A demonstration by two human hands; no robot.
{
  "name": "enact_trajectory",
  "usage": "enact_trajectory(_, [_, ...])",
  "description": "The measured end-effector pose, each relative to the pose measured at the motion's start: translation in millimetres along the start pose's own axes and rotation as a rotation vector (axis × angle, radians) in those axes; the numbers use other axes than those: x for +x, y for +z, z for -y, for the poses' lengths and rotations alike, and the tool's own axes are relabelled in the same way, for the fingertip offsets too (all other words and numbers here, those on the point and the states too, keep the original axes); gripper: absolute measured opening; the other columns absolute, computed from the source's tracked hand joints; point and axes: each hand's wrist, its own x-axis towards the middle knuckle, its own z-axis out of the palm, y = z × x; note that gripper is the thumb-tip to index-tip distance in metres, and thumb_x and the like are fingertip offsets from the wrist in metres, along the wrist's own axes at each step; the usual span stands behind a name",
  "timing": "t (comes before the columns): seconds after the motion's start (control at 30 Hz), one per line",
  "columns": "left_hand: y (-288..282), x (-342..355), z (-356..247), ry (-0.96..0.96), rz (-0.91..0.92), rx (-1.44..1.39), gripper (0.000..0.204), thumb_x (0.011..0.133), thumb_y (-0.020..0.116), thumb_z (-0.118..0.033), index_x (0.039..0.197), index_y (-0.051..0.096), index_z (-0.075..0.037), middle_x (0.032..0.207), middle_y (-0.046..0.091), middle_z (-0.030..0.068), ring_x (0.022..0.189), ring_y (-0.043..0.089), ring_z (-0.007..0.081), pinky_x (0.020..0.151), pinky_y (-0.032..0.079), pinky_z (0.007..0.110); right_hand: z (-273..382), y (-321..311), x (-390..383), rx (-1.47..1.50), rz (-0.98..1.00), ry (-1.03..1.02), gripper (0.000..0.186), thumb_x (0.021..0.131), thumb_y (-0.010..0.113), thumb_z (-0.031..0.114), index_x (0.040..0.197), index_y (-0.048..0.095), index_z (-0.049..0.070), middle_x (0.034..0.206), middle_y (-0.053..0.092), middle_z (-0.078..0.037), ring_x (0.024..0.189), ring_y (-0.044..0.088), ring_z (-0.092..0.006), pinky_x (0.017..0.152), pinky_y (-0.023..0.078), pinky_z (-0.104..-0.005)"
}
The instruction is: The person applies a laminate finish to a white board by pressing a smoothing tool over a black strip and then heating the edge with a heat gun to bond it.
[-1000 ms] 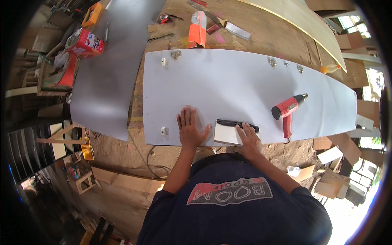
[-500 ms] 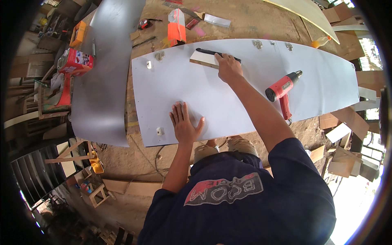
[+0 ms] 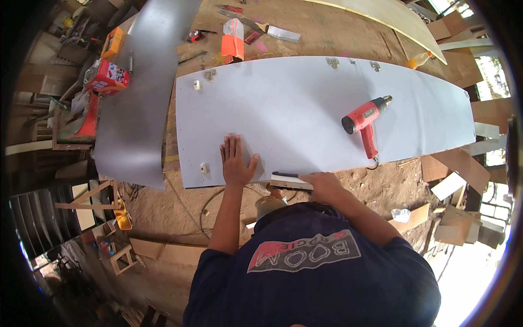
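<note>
A large, light grey-white panel [image 3: 294,103] with a curved far edge lies flat in front of me. My left hand [image 3: 237,165] rests on its near left part, palm down, fingers stretched out. My right hand [image 3: 326,188] is at the panel's near edge, close to my body, its fingers wrapped round a wide white-and-black scraper [image 3: 289,181]. Part of the scraper is covered by the fingers. Right of the middle, a red and black heat gun [image 3: 362,119] lies on the panel, nozzle turned to the far right.
Metal hinges [image 3: 333,64] sit along the far edge, and small white fittings [image 3: 204,168] at the left. A dark grey sheet [image 3: 133,125] lies left, with a red can [image 3: 107,77] beside it. Beyond are an orange-and-silver carton [image 3: 232,41], tape measure [image 3: 194,36] and bottle [image 3: 419,60].
My right hand has drawn the scraper from the far part of the panel to its near edge. My left hand stays flat in place. The whole view has shifted slightly.
</note>
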Motion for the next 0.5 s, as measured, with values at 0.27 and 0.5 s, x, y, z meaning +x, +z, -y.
enact_trajectory(0.27, [31, -30, -67, -0.125, 0.071, 0.126, 0.1, 0.103, 0.063, -0.058, 0.172, 0.027, 0.005, 0.18, 0.019, 0.0318, 0.169, 0.013, 0.0475, 0.136, 0.007, 0.061, -108, -25, -95, 0.324, 0.043, -0.068, 0.055, 0.077, 0.064, 0.007, 0.13, 0.078, 0.015, 0.108, 0.078, -0.024, 0.104, 0.073, -0.0462, 0.094, 0.058, -0.0512])
enact_trajectory(0.5, [93, -67, -232, 0.033, 0.249, 0.149, 0.104, 0.1, 0.064, -0.058, 0.173, 0.023, 0.004, 0.182, 0.015, 0.0291, 0.171, 0.007, 0.0435, 0.137, 0.003, 0.059, -233, -30, -166, 0.404, -0.083, 0.058, 0.05, 0.078, 0.065, 0.006, 0.126, 0.079, 0.009, 0.105, 0.078, -0.025, 0.1, 0.076, -0.0449, 0.092, 0.058, -0.0479])
